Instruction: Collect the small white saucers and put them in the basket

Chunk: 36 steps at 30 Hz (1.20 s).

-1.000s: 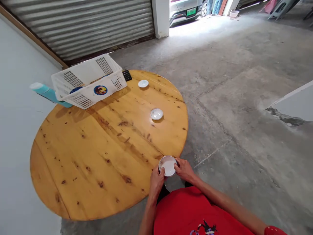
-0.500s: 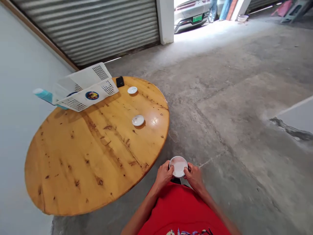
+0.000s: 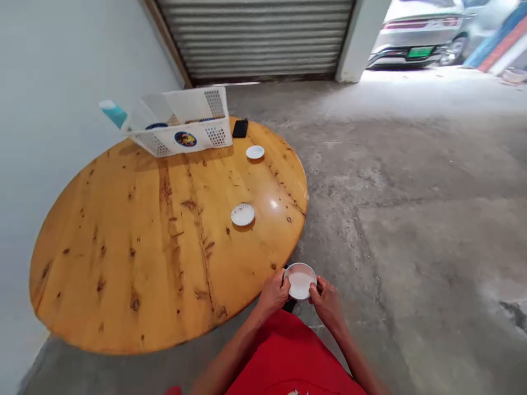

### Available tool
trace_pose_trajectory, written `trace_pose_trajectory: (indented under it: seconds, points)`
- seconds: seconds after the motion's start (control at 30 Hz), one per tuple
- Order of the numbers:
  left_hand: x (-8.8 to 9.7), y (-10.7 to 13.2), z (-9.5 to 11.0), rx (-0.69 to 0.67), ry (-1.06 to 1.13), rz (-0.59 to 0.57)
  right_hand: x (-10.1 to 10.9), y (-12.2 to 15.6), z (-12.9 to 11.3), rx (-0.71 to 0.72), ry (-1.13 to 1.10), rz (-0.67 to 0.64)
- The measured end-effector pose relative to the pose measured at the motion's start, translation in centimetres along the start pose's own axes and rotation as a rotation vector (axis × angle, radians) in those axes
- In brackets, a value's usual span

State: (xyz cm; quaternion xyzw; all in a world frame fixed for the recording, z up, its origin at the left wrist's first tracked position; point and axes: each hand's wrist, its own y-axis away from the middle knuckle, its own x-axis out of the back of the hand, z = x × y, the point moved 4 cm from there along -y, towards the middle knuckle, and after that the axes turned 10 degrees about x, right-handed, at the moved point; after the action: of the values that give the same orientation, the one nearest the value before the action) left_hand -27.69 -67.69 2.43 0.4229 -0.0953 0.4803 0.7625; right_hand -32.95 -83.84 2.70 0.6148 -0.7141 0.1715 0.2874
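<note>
While both hands clasp it by opposite sides, the small white bowl (image 3: 300,283) sits level just off the near edge of the round wooden table (image 3: 156,258). The left hand (image 3: 273,294) and right hand (image 3: 328,303) are equally close to it. Ahead and leftward lie a near saucer (image 3: 242,214), a far saucer (image 3: 255,152), a black device (image 3: 240,128) and a white basket (image 3: 185,126).

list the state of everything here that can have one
held dish, upright, gripped at its rim by left hand and right hand, just off the table edge
near dish, upright on the table, untouched
far dish, upright on the table, beside the black device
basket, tilted, at the table's far edge
roller shutter, down
</note>
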Motion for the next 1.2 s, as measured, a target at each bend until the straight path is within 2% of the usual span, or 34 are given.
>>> trace_pose_trajectory:
  seconds: [0.13,0.23,0.37,0.5,0.67,0.77,0.87,1.0,1.1,1.2]
  points:
    - [1.1,-3.5,1.9,0.028,0.141,0.076,1.4,-6.1,-0.4,0.065,0.055,-0.113]
    - [2.2,-5.0,3.1,0.061,0.198,0.099,2.0,-9.5,-0.9,0.098,0.083,-0.173]
    - [5.1,-6.0,4.3,0.062,0.184,0.231,1.5,-13.3,-2.7,0.158,0.083,-0.217]
    - [8.8,-6.8,3.5,0.154,0.211,0.378,-0.9,-17.5,-5.7,0.281,0.083,-0.299]
    - [12.9,-7.8,1.4,0.289,0.289,0.591,-5.9,-23.0,-9.8,0.422,0.062,-0.483]
    - [14.7,-8.6,0.3,0.378,0.317,0.732,-8.8,-25.7,-12.1,0.498,0.114,-0.578]
    - [16.0,-9.6,-0.3,0.477,0.28,0.826,-10.9,-27.8,-14.3,0.579,0.223,-0.667]
    - [17.0,-11.0,-0.7,0.617,0.18,0.863,-12.5,-29.8,-16.1,0.664,0.463,-0.767]
    - [17.4,-11.9,-0.7,0.713,0.104,0.83,-13.1,-30.6,-16.6,0.702,0.578,-0.855]
    - [17.5,-12.6,-0.6,0.803,0.064,0.774,-13.3,-31.1,-16.5,0.713,0.597,-0.926]
